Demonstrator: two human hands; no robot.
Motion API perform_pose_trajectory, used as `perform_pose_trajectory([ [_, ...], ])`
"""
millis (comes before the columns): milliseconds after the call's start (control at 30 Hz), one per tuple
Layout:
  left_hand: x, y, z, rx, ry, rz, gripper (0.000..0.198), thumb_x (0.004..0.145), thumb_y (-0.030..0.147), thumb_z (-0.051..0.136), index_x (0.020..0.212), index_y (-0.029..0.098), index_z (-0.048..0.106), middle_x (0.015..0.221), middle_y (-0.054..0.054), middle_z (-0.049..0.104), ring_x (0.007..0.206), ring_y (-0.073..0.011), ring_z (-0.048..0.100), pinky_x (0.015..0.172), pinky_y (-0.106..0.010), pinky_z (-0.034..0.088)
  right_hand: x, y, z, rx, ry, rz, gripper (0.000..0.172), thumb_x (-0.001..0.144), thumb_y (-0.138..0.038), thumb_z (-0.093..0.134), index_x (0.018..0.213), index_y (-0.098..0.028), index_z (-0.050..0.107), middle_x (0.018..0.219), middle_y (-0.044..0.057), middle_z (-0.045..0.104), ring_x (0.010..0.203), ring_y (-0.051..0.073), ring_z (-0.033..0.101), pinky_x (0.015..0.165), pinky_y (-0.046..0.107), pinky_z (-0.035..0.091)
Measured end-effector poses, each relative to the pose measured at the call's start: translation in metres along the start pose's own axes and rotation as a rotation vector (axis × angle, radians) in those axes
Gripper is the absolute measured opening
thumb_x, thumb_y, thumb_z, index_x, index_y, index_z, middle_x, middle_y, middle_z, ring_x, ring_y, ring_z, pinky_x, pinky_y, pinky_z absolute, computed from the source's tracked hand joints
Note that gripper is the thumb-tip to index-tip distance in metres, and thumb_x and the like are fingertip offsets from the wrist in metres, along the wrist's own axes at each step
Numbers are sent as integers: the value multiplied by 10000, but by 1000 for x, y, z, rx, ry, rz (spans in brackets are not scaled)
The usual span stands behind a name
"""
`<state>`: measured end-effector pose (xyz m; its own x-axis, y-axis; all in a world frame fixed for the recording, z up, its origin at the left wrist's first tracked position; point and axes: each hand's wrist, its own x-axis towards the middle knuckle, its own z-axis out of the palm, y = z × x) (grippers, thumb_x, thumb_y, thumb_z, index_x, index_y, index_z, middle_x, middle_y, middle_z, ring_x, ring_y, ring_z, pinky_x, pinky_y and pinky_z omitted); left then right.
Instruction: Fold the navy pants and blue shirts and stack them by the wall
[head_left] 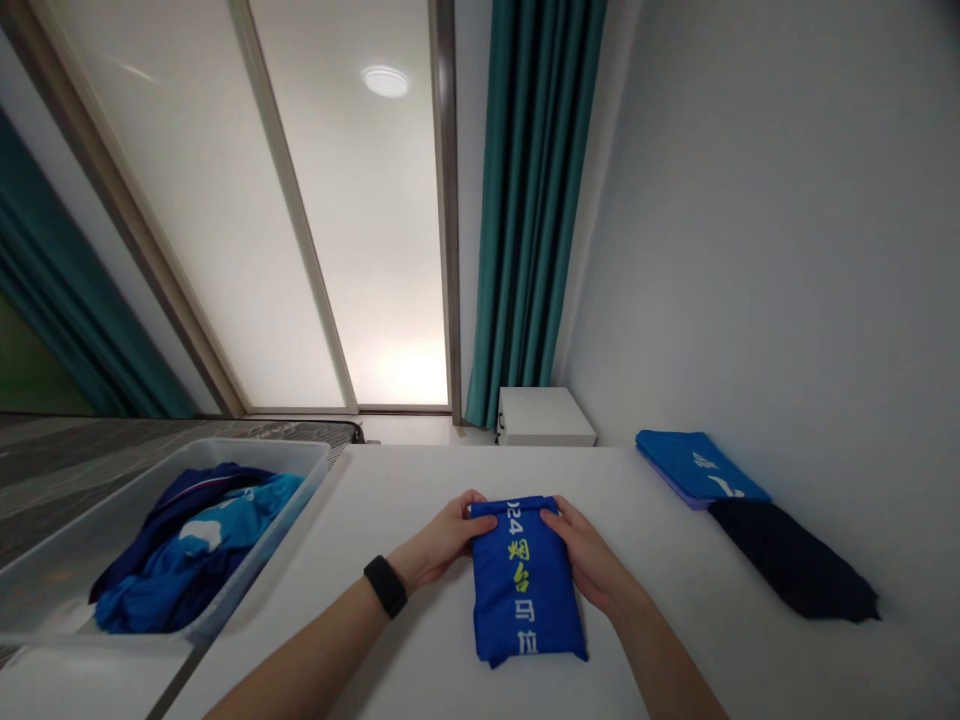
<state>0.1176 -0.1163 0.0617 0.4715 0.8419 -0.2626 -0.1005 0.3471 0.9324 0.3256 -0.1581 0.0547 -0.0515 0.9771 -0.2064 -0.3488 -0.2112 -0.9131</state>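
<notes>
A blue shirt (499, 590), folded into a flat rectangle with white and yellow printed characters, lies in front of me at the table's near middle. My left hand (454, 535) pinches its far left corner, thumb on top and fingers around the edge. On the far right corner, my right hand (577, 540) grips in the same way, thumb on the cloth. The fingers under the fabric are hidden. A black watch band sits on my left wrist.
A clear plastic bin (319, 455) with crumpled blue clothes (202, 545) stands at the left. On the right of the white table (397, 480) lie folded blue garments (697, 465) and a dark folded garment (795, 560). A white cabinet (544, 415) stands beyond the far edge.
</notes>
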Motion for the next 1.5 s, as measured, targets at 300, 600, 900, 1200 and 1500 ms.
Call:
perform_pose_trajectory([
  [300,30,18,73,191,-38,43,482,671,438,801,914,216,449,723,47,621,585,-106,574,485,-183,361,-20,-21,-60,89,100,-23,408,721,-439,754,1032,-198,648,964,56,744,930,251,693,873,398,528],
  [600,60,20,152,198,-137,98,424,717,431,774,894,216,454,685,64,596,566,-98,563,480,-174,368,-50,-63,-125,38,198,-139,408,701,-489,772,981,-209,671,944,35,734,914,238,669,868,381,505],
  [900,102,-1,233,77,-236,59,468,691,468,793,905,225,457,703,45,636,607,-132,614,516,-195,430,-80,-102,-198,-142,347,-160,398,717,-535,740,951,-226,654,838,-7,702,781,186,636,731,311,505],
  [1200,148,-8,273,25,-263,-6,486,661,460,809,917,225,469,735,28,675,613,-142,624,516,-209,439,-68,-128,-246,-189,430,-98,397,738,-481,711,1050,-244,649,960,29,731,889,230,673,803,374,541],
  [1500,220,14,284,-114,-99,-65,358,705,251,791,979,191,570,849,-33,712,729,-174,671,609,-250,493,13,-171,-281,-333,377,-21,201,835,-343,611,995,-227,646,913,42,740,805,202,690,779,371,557],
])
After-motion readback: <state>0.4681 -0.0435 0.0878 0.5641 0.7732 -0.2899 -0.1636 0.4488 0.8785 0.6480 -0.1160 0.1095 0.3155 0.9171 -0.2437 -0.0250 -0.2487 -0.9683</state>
